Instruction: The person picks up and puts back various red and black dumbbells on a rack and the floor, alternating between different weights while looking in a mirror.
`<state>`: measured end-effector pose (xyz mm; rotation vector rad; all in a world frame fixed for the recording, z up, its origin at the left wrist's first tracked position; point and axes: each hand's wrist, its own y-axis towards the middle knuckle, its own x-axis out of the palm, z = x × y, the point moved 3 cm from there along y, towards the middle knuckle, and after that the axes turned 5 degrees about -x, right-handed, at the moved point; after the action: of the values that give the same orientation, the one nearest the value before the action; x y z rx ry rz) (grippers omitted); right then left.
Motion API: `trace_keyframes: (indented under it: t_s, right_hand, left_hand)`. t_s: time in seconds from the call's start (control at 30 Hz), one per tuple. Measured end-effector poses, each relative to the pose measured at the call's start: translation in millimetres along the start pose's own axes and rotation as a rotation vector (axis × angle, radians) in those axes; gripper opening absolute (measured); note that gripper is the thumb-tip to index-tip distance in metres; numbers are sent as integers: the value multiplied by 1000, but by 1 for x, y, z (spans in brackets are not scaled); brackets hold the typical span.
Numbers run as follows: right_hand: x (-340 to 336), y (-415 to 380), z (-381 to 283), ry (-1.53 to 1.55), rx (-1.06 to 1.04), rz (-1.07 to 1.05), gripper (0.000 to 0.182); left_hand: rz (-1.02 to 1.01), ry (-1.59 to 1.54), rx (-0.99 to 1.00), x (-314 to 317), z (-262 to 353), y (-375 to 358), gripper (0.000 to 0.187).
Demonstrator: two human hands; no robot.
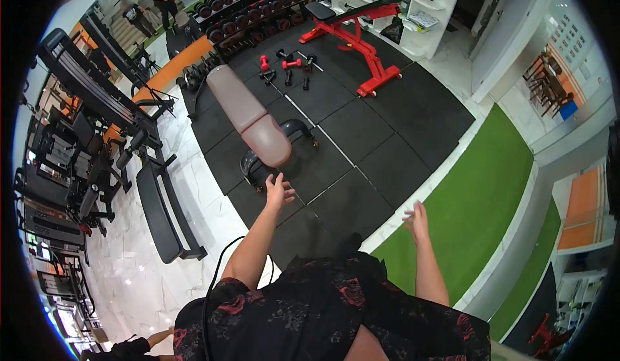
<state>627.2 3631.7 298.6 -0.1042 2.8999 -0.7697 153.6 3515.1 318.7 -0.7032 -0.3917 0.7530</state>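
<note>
Reaching seems the step; the left hand [279,194] and right hand [418,223] are empty, loosely spread, apart. Gripping the bench [240,101] beyond the left hand would call for stooping.

Exercise gear is filling this gym. A brown bench [240,103] is standing on black mats [400,151], and a red bench [369,57] is standing farther back, near white shelves [445,20]. Dumbbells [242,21] are sitting in tiers at the far side, while small weights [292,65] are lying loose on the mats. Dark machines [90,90] are crowding the left side, where glossy pale tiles [129,251] are covering the floor. Green turf [465,186] is running along the right, bordering the mats.
</note>
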Motion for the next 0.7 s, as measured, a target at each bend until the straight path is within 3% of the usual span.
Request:
trace_keyframes:
  t_s: [0.17,0.4,0.57,0.7]
  right_hand:
    - [70,124,-129,-171,-288,-243,50]
    - [170,213,-198,-125,-199,-495,52]
    - [171,288,-228,-120,-88,-469,54]
    - [136,369,-259,-126,11,-238,53]
  left_hand:
    - [9,-91,93,74,51,25,69]
    - [89,-133,53,111,83,108,74]
    - [113,-191,2,148,137,189,72]
    - [77,-207,29,190,221,265,71]
